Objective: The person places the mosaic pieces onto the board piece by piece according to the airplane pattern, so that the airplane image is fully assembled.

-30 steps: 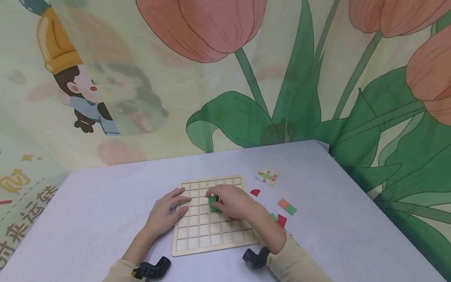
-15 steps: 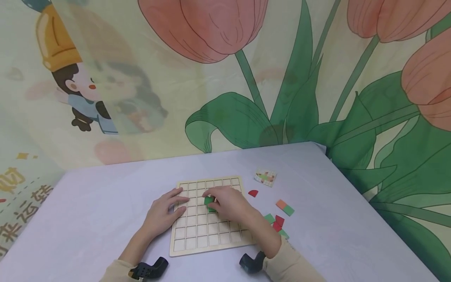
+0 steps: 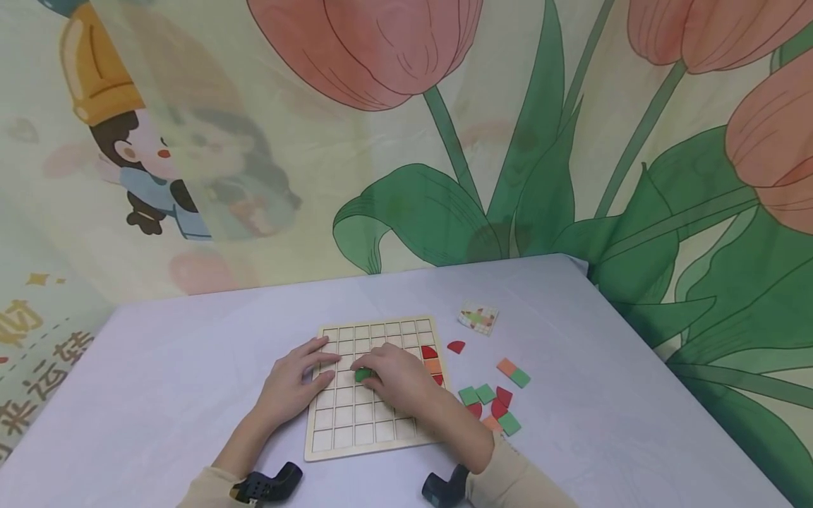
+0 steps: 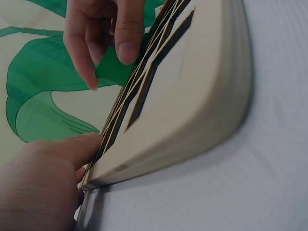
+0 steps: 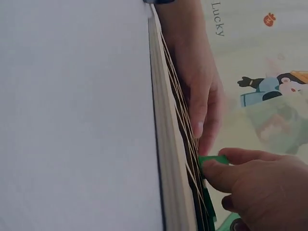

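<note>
A pale wooden grid board [image 3: 343,441] lies on the table. My left hand [image 3: 295,381] rests along its left border, fingers spread and relaxed. Over the middle cells, my right hand [image 3: 396,377] pinches a green tile [image 3: 363,375] between thumb and fingers. That green tile [image 4: 114,70] also shows in the left wrist view, its lower edge right at the grid. More green [image 5: 209,204] lies along the board beneath the right hand in the right wrist view. On the board's right side sit a red quarter-round tile [image 3: 428,351], an orange square [image 3: 432,366] and another red piece [image 3: 438,379].
Right of the board lie loose green squares [image 3: 509,423], red quarter-rounds [image 3: 504,396] and an orange-and-green pair [image 3: 513,372]. A single red quarter-round [image 3: 456,346] lies nearer the board's corner. Farther back is a small pattern card [image 3: 478,319]. A printed curtain [image 3: 286,155] hangs behind the table.
My right hand has moved left and slightly nearer across the grid with the green tile. The red and orange tiles it covered now show. My left hand stays on the border.
</note>
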Available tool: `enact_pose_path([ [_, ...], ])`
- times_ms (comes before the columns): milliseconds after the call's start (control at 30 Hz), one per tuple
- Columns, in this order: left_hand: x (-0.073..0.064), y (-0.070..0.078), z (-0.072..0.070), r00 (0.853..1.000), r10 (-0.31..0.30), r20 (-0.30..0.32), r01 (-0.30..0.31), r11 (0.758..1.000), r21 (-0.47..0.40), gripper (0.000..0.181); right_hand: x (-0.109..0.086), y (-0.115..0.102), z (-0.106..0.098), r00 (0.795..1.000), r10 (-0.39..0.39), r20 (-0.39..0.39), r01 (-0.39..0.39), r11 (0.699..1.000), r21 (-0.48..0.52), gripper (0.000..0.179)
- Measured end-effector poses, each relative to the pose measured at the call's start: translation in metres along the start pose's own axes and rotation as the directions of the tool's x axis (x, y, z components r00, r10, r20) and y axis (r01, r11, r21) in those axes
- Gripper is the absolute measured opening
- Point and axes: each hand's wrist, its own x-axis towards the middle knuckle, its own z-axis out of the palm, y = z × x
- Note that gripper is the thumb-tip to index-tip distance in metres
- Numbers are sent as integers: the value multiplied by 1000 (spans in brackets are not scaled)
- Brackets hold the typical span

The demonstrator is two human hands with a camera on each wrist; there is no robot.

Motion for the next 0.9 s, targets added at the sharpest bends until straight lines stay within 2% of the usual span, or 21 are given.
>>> enact_pose_path([
  [533,1,-1,1,1000,-6,14,6,1000,1,29,0,0,10,997,-41,-65,34,994,-100,32],
  [900,2,1,0,1000,9,3,-9,1000,3,28,1,0,7,998,7,-68,-12,997,-79,24],
])
